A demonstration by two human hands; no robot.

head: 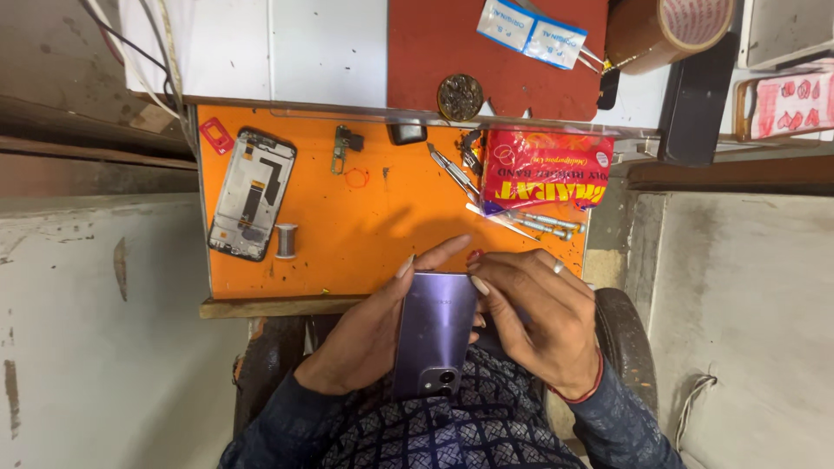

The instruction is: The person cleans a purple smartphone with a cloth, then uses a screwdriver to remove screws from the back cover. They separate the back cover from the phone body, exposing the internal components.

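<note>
A purple phone (432, 330) lies back side up, camera end toward me, just below the near edge of the orange work mat (347, 234). My left hand (365, 334) cradles it along its left side, thumb reaching over the top corner. On the phone's right edge rests my right hand (543, 317), a ring on one finger and a red thread at the wrist, fingertips pressed on the upper right corner.
On the mat lie an opened phone frame (252, 193), a small metal spool (287, 241), a small metal part (343, 148), screwdrivers (539, 223) and a red packet (546, 169). Beyond are a dark red mat (434, 52), a tape roll (673, 26), a round brass piece (460, 96).
</note>
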